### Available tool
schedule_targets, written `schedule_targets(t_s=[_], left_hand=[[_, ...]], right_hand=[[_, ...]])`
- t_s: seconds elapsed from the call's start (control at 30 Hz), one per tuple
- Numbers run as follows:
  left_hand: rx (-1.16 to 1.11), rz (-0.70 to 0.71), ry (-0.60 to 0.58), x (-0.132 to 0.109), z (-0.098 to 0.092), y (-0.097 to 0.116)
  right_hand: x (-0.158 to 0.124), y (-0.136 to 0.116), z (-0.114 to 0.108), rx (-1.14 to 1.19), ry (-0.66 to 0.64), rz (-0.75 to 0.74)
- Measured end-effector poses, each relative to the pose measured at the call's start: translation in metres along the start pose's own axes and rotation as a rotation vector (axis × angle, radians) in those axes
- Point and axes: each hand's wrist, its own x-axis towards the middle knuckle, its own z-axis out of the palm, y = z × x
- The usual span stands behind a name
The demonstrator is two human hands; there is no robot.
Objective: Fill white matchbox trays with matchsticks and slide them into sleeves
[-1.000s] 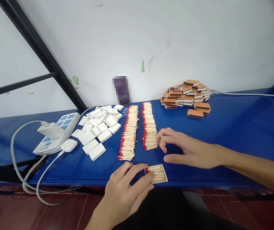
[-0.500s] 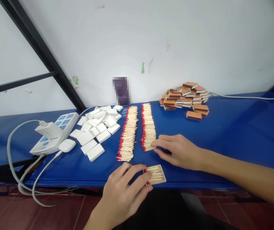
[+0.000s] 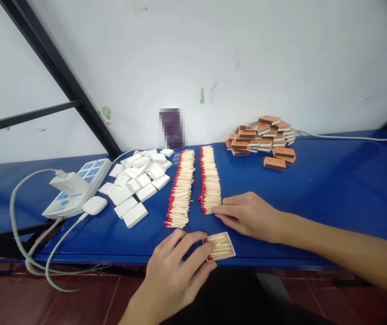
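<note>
My left hand (image 3: 179,266) grips a small white matchbox tray (image 3: 233,249) at the table's front edge. Matches (image 3: 221,245) with red heads lie in that tray, partly under my fingers. My right hand (image 3: 249,214) has its thumb and fingertips pinched together at the near end of the right-hand row of matches (image 3: 210,180); whether a match is between them is hard to see, though they touch the lowest matchsticks. Left of it runs a second long row of matches (image 3: 181,189), red heads to the left.
White matchbox trays (image 3: 135,215) lie heaped on the left of the blue table (image 3: 332,194). Brown matchboxes (image 3: 247,134) are piled at the back right. A power strip (image 3: 93,180), a white earbud case (image 3: 95,205) and cables are on the far left. A pixelated dark item (image 3: 172,128) leans against the wall.
My right hand has shifted slightly left and down at the row's near end, and its thumb and fingers have closed together. My left hand and the tray stay nearly still.
</note>
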Motion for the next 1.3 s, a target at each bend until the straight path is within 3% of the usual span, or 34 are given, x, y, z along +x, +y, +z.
schedule_targets(t_s=[0.87, 1.3], left_hand=[[-0.011, -0.003, 0.008, 0.0003, 0.0001, -0.0003], [0.005, 0.016, 0.031, 0.0001, -0.0007, 0.0002]], right_hand=[[0.0006, -0.0024, -0.0021, 0.035, 0.017, 0.043], [0.0016, -0.0029, -0.0077, 0.095, -0.037, 0.056]])
